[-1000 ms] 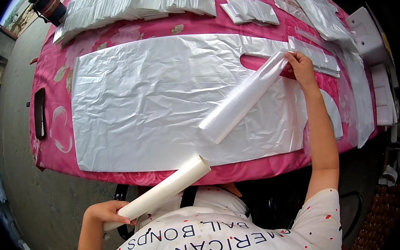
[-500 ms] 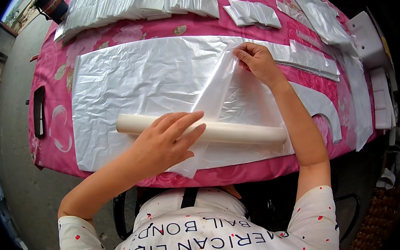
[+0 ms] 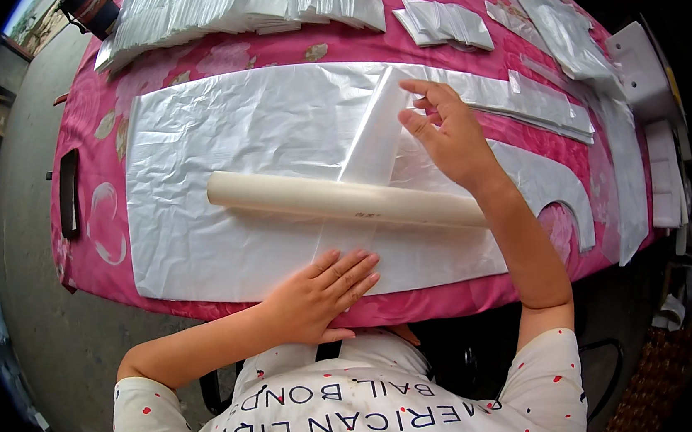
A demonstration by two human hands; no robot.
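A stack of thin white plastic sheets [image 3: 221,132] lies on the table in front of me. Across it, at a slight slant, rests a long cream-coloured tube [image 3: 336,201]. A narrow translucent plastic strip or bag [image 3: 372,126] runs under the tube from the far edge of the stack toward me. My left hand [image 3: 327,294] lies flat on the near edge of the plastic, fingers stretched out. Just right of the strip's far end hovers my right hand [image 3: 444,127], thumb and fingers apart with nothing visible between them. My right forearm covers the tube's right end.
Rows of folded plastic bags [image 3: 185,19] stand along the far side, with a smaller pile [image 3: 444,23] to their right. A dark, narrow object [image 3: 69,194] lies at the left edge of the pink tablecloth [image 3: 105,264]. White boxes [image 3: 649,62] stand at the right.
My left hand has come off the tube and down to the near edge of the plastic. My right hand has let go of the strip's far end, which now lies flatter.
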